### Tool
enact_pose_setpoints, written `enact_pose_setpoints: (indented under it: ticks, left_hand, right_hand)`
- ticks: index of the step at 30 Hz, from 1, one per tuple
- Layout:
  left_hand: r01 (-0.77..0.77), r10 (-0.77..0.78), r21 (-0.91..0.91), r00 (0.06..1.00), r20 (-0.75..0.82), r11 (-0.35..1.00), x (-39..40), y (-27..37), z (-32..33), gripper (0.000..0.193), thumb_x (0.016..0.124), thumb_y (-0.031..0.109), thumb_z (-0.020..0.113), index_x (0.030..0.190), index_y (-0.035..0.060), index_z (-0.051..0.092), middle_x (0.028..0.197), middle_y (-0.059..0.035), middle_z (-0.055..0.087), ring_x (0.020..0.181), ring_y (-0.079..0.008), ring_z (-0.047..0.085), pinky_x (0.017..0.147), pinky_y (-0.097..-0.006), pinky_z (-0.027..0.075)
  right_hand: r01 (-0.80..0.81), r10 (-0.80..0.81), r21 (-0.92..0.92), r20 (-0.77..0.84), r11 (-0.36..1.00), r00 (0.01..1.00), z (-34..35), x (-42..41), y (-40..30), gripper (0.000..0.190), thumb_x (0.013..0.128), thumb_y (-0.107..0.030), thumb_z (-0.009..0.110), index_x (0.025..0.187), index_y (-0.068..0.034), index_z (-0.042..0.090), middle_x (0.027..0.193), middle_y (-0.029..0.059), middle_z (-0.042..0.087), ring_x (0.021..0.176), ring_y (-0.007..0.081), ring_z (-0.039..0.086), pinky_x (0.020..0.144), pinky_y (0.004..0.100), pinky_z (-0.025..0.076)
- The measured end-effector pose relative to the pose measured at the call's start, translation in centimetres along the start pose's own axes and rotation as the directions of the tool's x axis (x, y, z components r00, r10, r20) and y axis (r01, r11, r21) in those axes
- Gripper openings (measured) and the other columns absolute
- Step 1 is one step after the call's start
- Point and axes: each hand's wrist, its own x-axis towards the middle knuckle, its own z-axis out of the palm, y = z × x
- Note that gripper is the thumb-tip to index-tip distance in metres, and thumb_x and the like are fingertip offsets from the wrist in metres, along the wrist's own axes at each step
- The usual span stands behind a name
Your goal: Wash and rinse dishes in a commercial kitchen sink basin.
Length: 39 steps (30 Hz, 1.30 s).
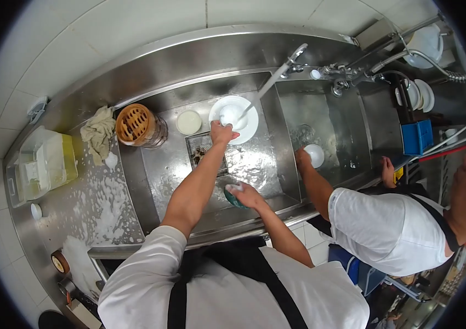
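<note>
My left hand [222,132] grips the near edge of a small white bowl [228,114]. Under the bowl is a white plate [250,130] in the left basin of a stainless-steel sink [171,172]. A stream from the tap [298,51] falls onto the bowl and plate. Lower in the same basin, my right hand [248,195] holds a green scouring pad [235,199], with suds on the fingers. A square drain opening [200,156] holding dark scraps lies partly behind my left forearm. Left of the plate sits a round whitish dish [188,122].
Bamboo steamers [136,125] stack at the basin's left, near a crumpled cloth [98,131] and a plastic tub [46,164] of yellowish liquid. Foam [105,209] covers the left counter. At right, a co-worker's hand [303,158] holds a white bowl [314,155] in the water-filled basin.
</note>
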Motion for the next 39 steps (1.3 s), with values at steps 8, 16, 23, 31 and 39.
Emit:
enact_pose_setpoints:
  ticks: [8, 16, 23, 31, 39]
  left_hand:
    - [0.006, 0.003, -0.173, 0.999, 0.054, 0.985, 0.3, -4.6, 2.2, 0.039, 0.081, -0.009, 0.061, 0.114, -0.0131, 0.042, 0.110, -0.0244, 0.057, 0.081, -0.0334, 0.069, 0.063, -0.0322, 0.064]
    - [0.077, -0.038, -0.083, 0.916, 0.400, 0.994, -7.2, -4.4, -9.2, 0.033, 0.088, 0.009, 0.064, 0.118, 0.0035, 0.052, 0.103, -0.0103, 0.067, 0.096, -0.0184, 0.066, 0.082, -0.0324, 0.055]
    - [-0.129, 0.131, 0.021, 0.974, -0.188, 0.991, -25.3, -3.7, -33.7, 0.044, 0.085, 0.007, 0.068, 0.126, 0.0075, 0.053, 0.115, -0.0092, 0.061, 0.100, -0.0194, 0.064, 0.082, -0.0309, 0.055]
    - [-0.463, 0.270, 0.384, -0.294, -0.917, 0.799, -43.3, -12.6, -56.6, 0.038, 0.088, 0.010, 0.067, 0.123, 0.0024, 0.054, 0.106, -0.0078, 0.061, 0.092, -0.0156, 0.058, 0.085, -0.0293, 0.048]
    - [0.211, -0.116, -0.191, -0.324, -0.939, 0.959, -56.7, -33.2, -84.7, 0.039, 0.079, 0.031, 0.070, 0.101, -0.0002, 0.067, 0.100, -0.0162, 0.070, 0.096, -0.0317, 0.065, 0.091, -0.0402, 0.047]
  right_hand:
    - [-0.016, 0.017, -0.052, 0.018, 0.999, 1.000, -1.4, 0.7, 6.1, 0.077, 0.084, -0.060, 0.061, 0.124, 0.005, 0.056, 0.111, 0.0210, 0.066, 0.104, 0.0271, 0.063, 0.090, 0.0358, 0.048]
    - [0.107, -0.061, -0.138, 0.302, 0.985, 0.951, -2.6, 1.0, 6.2, 0.074, 0.085, -0.045, 0.067, 0.133, 0.006, 0.043, 0.122, 0.0212, 0.059, 0.112, 0.0262, 0.057, 0.095, 0.0360, 0.044]
    - [0.343, -0.011, -0.443, 0.598, 0.828, 0.801, 1.8, 3.3, 5.5, 0.060, 0.087, -0.036, 0.066, 0.129, 0.002, 0.048, 0.114, 0.0139, 0.062, 0.108, 0.0218, 0.055, 0.094, 0.0323, 0.042]
    - [0.270, -0.004, -0.477, 0.487, 0.836, 0.873, 10.2, 3.2, -2.3, 0.062, 0.079, -0.029, 0.074, 0.124, 0.003, 0.047, 0.107, 0.0079, 0.062, 0.099, 0.0177, 0.058, 0.086, 0.0313, 0.046]
    - [0.973, -0.843, -0.107, 0.484, 0.206, 0.232, 28.6, -5.6, -35.8, 0.052, 0.082, -0.026, 0.069, 0.127, -0.002, 0.056, 0.115, 0.0058, 0.060, 0.107, 0.0155, 0.056, 0.090, 0.0306, 0.046]
